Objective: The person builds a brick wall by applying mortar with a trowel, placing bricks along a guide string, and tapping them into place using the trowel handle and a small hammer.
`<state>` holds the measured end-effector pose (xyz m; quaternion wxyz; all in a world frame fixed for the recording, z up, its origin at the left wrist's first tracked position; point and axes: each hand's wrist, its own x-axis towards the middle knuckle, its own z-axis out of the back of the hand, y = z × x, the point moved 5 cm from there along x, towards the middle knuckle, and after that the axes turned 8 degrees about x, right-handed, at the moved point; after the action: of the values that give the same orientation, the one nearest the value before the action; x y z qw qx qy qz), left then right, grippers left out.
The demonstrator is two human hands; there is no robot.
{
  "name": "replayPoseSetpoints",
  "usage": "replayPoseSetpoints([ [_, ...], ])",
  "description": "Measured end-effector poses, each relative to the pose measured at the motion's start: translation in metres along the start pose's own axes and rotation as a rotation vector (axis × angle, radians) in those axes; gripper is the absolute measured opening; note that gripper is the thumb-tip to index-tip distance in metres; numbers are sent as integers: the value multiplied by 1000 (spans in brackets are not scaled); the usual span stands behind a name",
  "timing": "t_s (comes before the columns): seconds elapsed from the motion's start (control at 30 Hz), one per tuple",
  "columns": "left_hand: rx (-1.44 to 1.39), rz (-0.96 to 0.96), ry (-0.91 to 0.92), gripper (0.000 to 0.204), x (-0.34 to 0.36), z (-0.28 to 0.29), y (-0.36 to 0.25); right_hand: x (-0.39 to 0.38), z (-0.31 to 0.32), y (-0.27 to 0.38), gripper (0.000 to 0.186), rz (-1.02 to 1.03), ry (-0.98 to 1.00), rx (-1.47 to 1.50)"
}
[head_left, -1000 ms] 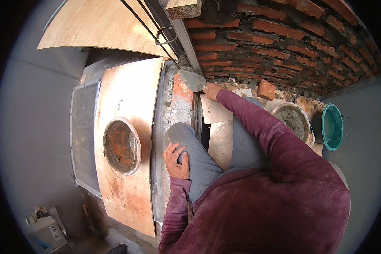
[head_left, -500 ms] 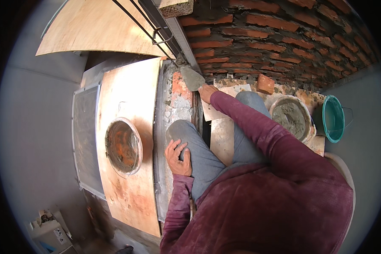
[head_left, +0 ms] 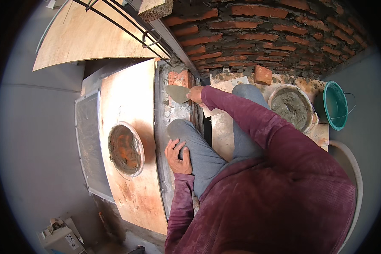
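A trowel with a grey, mortar-dulled blade (head_left: 177, 93) is held in my right hand (head_left: 196, 96), whose fingers wrap its handle. The blade hangs over a low course of brick and mortar (head_left: 173, 111), just nearer than a red brick (head_left: 178, 78) set in it. Whether the blade touches the surface, I cannot tell. My left hand (head_left: 178, 156) rests on my left knee, fingers spread, holding nothing. To the right of my legs stands a white bucket (head_left: 276, 94) with grey wet mortar (head_left: 290, 109) in it.
A loose brick (head_left: 263, 75) lies near the brick wall (head_left: 258, 36). At right is a green bucket (head_left: 336, 106). On the plywood board (head_left: 146, 203) to my left sits a mortar-stained bucket (head_left: 141, 149). Steel rods (head_left: 127, 23) and a wood block (head_left: 155, 8) jut in above.
My right hand has brought the trowel nearer to me and slightly left, from beside the steel rods' lower end to over the low course. My left hand stays on the knee.
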<state>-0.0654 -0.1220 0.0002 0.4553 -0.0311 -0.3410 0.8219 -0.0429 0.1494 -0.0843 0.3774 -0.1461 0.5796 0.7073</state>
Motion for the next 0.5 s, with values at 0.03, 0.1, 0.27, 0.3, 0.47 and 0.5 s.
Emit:
replayPoseSetpoints([
  [0.03,-4,-9,3,20,2,-1,-3,-3,0,-4,44,151,7,-148],
  [0.1,1,1,-2,20,1,0,-2,-29,7,-2,44,305,-127,-209],
  [0.27,-29,-5,5,20,5,-2,-4,-18,23,-20,41,266,-238,-513],
  [0.3,-23,-10,2,19,6,-3,-4,-19,12,-15,40,266,-209,-486],
  [0.47,-4,-18,-6,20,0,0,2,-15,-40,5,35,267,-234,-367],
  [0.5,-5,-27,-7,21,1,0,-1,-9,-33,5,33,333,-250,-480],
])
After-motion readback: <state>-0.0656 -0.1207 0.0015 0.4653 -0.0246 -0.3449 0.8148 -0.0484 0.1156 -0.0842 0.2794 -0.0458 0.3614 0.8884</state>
